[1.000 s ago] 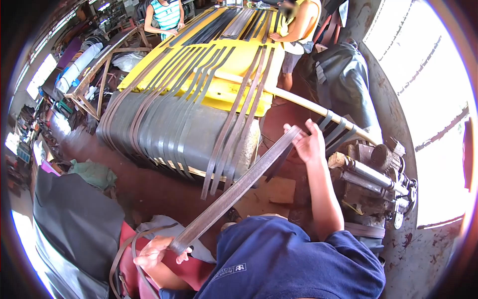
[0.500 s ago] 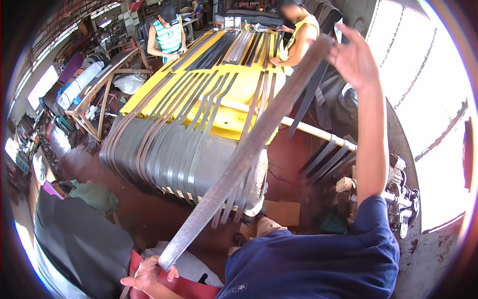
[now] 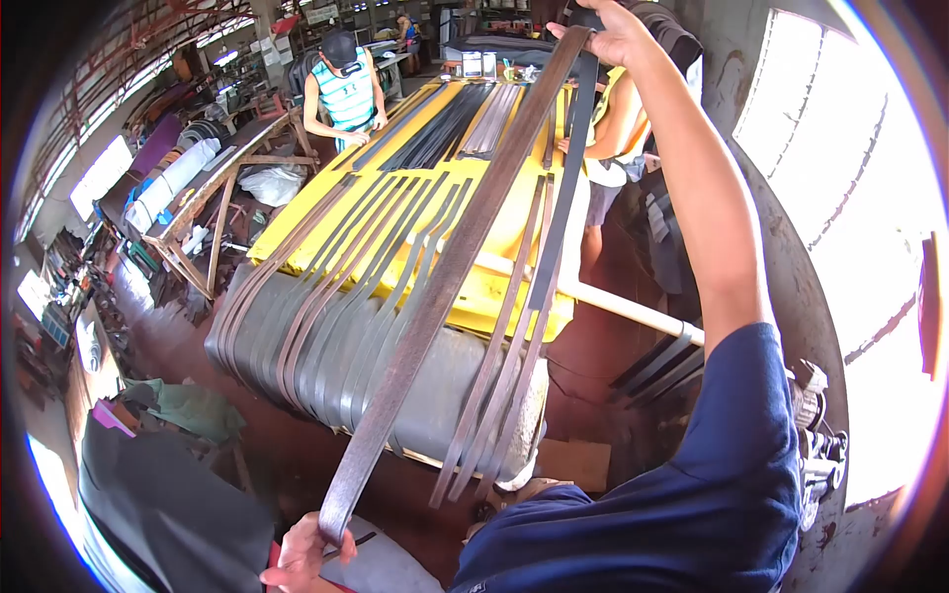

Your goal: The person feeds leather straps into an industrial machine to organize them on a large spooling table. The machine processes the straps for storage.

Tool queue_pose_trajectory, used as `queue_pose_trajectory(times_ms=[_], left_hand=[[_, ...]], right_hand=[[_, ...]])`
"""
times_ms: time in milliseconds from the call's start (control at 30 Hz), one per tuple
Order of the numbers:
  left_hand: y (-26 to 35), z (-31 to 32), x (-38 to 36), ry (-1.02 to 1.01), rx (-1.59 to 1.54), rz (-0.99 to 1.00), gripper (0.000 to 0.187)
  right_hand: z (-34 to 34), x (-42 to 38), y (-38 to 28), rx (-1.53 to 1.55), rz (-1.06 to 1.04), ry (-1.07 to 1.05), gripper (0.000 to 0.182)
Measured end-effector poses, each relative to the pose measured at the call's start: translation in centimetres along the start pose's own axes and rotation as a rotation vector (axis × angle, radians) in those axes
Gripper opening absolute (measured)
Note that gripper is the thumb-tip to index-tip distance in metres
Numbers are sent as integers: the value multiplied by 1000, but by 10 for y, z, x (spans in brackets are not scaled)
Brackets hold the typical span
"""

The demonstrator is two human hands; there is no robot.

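A long brown leather strip (image 3: 447, 272) stretches diagonally across the view between my hands. My left hand (image 3: 300, 555), low at the left, is closed around its near end. Raised at the top right, my right hand (image 3: 617, 38) grips the upper part of the strip. From that hand a dark grey length (image 3: 565, 198) hangs down, overlapping the table's right side. Below, several brown and black strips (image 3: 376, 326) are draped over the table's rounded grey end (image 3: 252, 316). A few more brown strips (image 3: 484, 395) hang at its right corner.
Yellow sheeting (image 3: 282, 232) covers the table, with dark strips (image 3: 435, 133) farther back. One person (image 3: 346, 94) stands at the far left side, another (image 3: 618, 119) at the right. A pale pole (image 3: 633, 311) juts right. Black sheet material (image 3: 168, 504) lies at lower left.
My right hand has risen and moved left, and the strip now runs more steeply. My left hand has shifted slightly right. The view has shifted, showing the table lower.
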State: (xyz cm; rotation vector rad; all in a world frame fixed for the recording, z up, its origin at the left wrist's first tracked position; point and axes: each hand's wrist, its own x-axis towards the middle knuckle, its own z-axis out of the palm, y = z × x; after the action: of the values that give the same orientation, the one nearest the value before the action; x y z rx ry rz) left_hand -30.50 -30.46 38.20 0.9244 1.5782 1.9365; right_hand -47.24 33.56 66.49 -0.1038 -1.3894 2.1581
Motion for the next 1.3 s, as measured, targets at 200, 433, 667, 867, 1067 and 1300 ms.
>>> queue_pose_trajectory(times_ms=[200, 433, 667, 867, 1067, 1300], left_hand=[[-20, 15, 65, 178, 284, -174, 58], [-118, -5, 78, 493, 622, -396, 21], [-219, -28, 13, 428, 667, -614, 15], [-249, -30, -24, 340, 850, -658, 24], [-299, -39, -56, 275, 822, -500, 29], [-328, -37, -84, 251, 779, -697, 39]], right_hand=[[-13, 67, 38, -5, -28, 58, 29], [-57, 79, 178, -257, -45, 110, 49], [-165, -1, 435, -703, 465, 303, 87], [-187, -121, 517, -918, 259, 354, 70], [-145, -274, 460, -520, 485, 235, 56], [-158, -430, 443, -549, 495, 320, 50]])
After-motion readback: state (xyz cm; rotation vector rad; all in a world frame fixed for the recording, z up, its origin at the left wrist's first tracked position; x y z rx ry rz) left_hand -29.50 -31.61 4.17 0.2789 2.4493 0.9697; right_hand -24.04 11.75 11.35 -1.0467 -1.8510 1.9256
